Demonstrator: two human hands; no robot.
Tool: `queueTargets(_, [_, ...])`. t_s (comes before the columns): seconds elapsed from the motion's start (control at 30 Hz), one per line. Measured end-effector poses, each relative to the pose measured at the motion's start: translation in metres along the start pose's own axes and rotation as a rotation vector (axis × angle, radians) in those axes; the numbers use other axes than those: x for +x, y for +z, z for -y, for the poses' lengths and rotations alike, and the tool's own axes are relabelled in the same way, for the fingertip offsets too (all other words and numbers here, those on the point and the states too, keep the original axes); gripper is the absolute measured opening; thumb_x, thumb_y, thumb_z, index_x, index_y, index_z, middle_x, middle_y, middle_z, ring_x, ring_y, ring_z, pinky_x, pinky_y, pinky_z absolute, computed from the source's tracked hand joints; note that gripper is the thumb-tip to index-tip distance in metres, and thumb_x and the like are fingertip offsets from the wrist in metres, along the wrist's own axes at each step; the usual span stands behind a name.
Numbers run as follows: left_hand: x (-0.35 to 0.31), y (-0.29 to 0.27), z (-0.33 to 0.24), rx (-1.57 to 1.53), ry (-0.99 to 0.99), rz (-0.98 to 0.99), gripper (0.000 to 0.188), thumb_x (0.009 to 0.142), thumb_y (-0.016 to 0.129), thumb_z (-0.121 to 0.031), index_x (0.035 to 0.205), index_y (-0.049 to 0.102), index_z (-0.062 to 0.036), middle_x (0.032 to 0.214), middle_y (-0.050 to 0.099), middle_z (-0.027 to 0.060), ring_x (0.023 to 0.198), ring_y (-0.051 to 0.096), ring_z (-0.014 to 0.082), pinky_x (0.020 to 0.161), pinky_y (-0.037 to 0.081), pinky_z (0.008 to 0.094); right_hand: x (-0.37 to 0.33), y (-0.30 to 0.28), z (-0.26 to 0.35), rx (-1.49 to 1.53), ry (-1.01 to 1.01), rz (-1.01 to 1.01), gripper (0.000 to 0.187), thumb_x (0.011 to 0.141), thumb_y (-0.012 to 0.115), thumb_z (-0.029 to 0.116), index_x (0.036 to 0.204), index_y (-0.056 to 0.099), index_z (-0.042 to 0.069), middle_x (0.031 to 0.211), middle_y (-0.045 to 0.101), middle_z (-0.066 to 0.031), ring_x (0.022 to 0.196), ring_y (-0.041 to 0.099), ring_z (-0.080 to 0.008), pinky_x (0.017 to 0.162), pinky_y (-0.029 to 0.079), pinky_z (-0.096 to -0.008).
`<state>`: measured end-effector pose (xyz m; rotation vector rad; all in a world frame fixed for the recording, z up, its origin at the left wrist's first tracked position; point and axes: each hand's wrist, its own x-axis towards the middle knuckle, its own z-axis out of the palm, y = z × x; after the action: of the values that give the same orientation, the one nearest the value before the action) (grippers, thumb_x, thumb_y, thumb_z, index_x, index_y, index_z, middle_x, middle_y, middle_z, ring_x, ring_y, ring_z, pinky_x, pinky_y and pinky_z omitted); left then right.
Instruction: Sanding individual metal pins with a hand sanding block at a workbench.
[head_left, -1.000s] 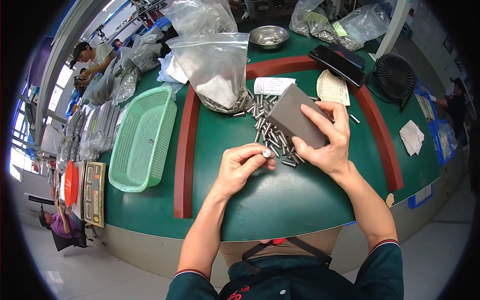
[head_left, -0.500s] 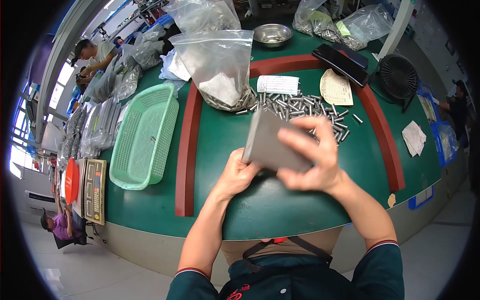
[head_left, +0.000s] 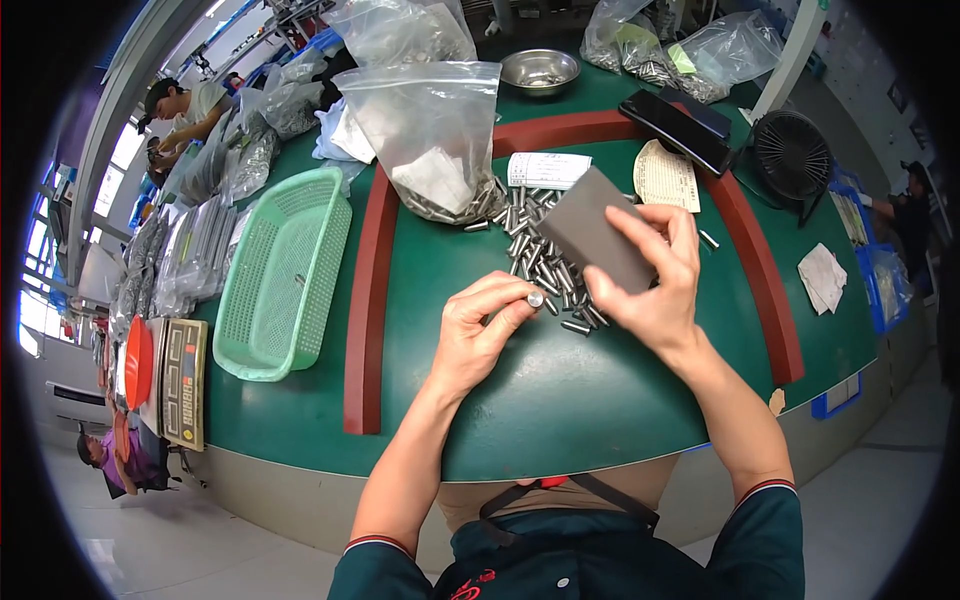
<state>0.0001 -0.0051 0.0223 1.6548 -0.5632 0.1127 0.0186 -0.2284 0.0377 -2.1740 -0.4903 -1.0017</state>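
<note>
The left hand [head_left: 490, 325] pinches a small silvery metal cylinder [head_left: 535, 298] between thumb and fingertips, end toward the camera, above the middle of the green worktop [head_left: 560, 390]. The right hand [head_left: 650, 285] grips a flat grey rectangular pad [head_left: 595, 242], tilted over the loose pile of short metal pins [head_left: 540, 255] lying toward the worktop's far edge, below a clear plastic bag [head_left: 435, 130] of more pins. A pale green plastic basket [head_left: 285, 270] sits by the left edge. To do this well, I judge, keep the pinch firm near the cylinder's end and bring the pad flat against it.
</note>
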Motion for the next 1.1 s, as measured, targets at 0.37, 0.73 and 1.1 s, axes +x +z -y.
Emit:
queueTargets(0.37, [0.000, 0.002, 0.000, -0.269, -0.105, -0.065, 0.024, 0.097, 0.061, -0.016, 0.105, 0.068, 0.0049, 0.086, 0.060, 0.0048, 0.076, 0.056, 0.0143, 0.074, 0.047, 0.0268, 0.008, -0.002, -0.017, 0.024, 0.223, -0.035, 0.051, 0.061, 0.083, 0.023, 0.107, 0.071, 0.007, 0.101, 0.055, -0.0091, 0.095, 0.055, -0.0250, 0.084, 0.042, -0.0379])
queueTargets(0.73, [-0.001, -0.005, -0.004, -0.757, -0.607, -0.128, 0.031, 0.097, 0.062, -0.021, 0.112, 0.064, 0.0054, 0.084, 0.061, 0.0032, 0.072, 0.055, 0.0096, 0.069, 0.047, 0.0257, 0.006, -0.003, -0.010, -0.023, 0.129, 0.022, 0.052, 0.063, 0.079, 0.014, 0.113, 0.069, 0.005, 0.104, 0.056, -0.0097, 0.094, 0.056, -0.0221, 0.082, 0.047, -0.0333])
queueTargets(1.1, [-0.007, -0.004, -0.006, -0.772, -0.626, -0.113, 0.017, 0.095, 0.063, -0.015, 0.105, 0.070, -0.0031, 0.091, 0.071, 0.0042, 0.083, 0.064, 0.0100, 0.078, 0.052, 0.0250, -0.001, -0.003, 0.034, 0.338, -0.175, 0.328, 0.059, 0.054, 0.082, 0.026, 0.109, 0.072, 0.011, 0.102, 0.060, -0.0123, 0.091, 0.057, -0.0271, 0.081, 0.041, -0.0391])
